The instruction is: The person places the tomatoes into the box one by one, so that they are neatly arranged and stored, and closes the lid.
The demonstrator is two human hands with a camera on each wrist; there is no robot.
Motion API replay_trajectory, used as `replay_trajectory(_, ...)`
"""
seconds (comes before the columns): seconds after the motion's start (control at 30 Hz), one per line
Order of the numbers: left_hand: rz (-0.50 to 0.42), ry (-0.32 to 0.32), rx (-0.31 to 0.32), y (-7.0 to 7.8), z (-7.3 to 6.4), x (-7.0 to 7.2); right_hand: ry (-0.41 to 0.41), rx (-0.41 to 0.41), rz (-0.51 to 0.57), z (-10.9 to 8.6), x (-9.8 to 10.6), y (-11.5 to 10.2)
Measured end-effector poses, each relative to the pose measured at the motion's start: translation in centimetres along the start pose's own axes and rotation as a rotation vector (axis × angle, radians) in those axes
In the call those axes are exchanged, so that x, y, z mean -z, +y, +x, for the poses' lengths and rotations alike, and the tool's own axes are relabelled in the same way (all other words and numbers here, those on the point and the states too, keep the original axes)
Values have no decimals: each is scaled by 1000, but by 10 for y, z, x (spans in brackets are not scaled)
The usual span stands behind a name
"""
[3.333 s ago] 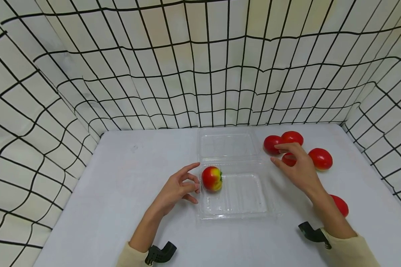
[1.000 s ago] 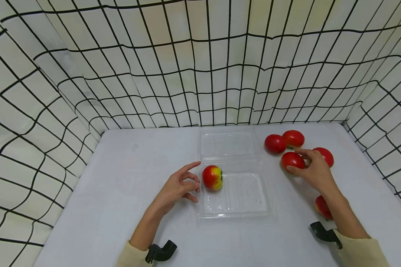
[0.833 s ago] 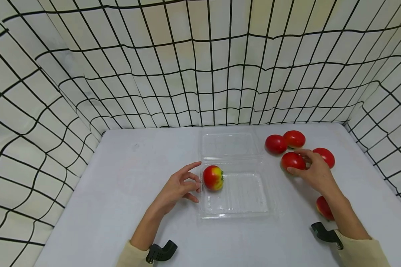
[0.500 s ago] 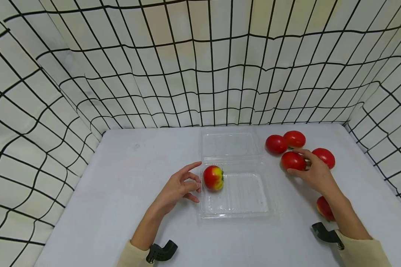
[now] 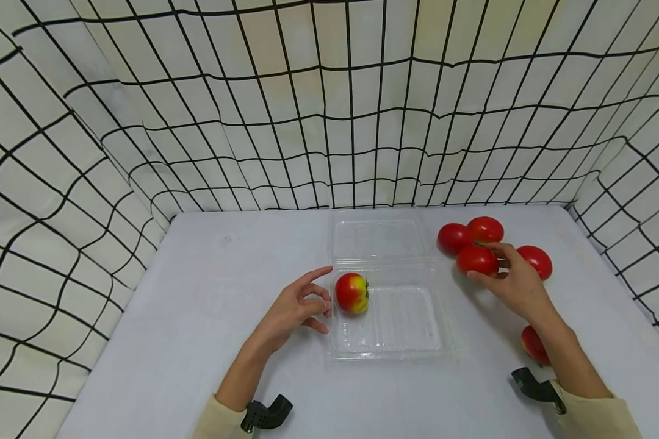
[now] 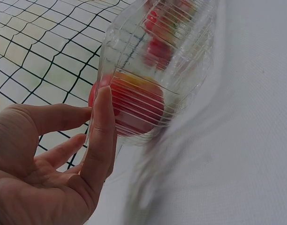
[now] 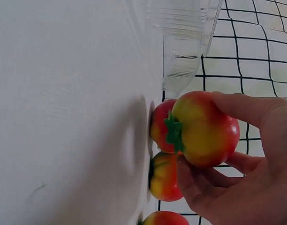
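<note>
My right hand (image 5: 513,280) grips a red tomato (image 5: 476,261) between thumb and fingers. In the right wrist view, this tomato (image 7: 204,129) shows a yellow-green side and a green stem cap, raised off the table. My left hand (image 5: 293,311) is at the left side of a clear plastic clamshell container (image 5: 395,347), its thumb and a finger pinching the rim in the left wrist view. One red-and-yellow tomato (image 5: 352,293) lies inside the container's left part, seen through the wall in the left wrist view. The container's lid (image 5: 379,239) lies folded back behind it.
Several other tomatoes lie on the white table (image 5: 198,341): two at the back (image 5: 454,238), one behind my right hand (image 5: 536,262), and one partly hidden by the right forearm (image 5: 535,345). Black netting (image 5: 351,119) over pale walls encloses the back and sides.
My right hand came back over the tomatoes, took hold of one, and has raised it slightly, shifting it a little left and back. The left hand keeps its place at the container.
</note>
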State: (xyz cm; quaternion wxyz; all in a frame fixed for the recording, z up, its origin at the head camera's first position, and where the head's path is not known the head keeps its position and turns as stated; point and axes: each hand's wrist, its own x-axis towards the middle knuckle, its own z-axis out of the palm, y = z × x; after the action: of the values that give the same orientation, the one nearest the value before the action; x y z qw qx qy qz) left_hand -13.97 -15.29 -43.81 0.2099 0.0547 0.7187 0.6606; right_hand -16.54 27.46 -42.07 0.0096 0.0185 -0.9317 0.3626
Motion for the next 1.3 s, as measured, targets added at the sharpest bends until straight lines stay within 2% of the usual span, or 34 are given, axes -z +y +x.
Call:
replay_trajectory(0.47, 7, 1, -1, 1, 1, -1, 56, 53, 29, -3, -6, -10)
replay_trajectory(0.8, -2, -6, -4, 0, 1, 0, 36, 80, 86, -4, -10, -14)
replay_trajectory(1.03, -4, -5, -6, 0, 1, 0, 47, 144, 159, -4, -14, -20)
replay_trajectory(1.3, -18, 2, 2, 0, 0, -1, 58, 200, 176, -3, -20, -25)
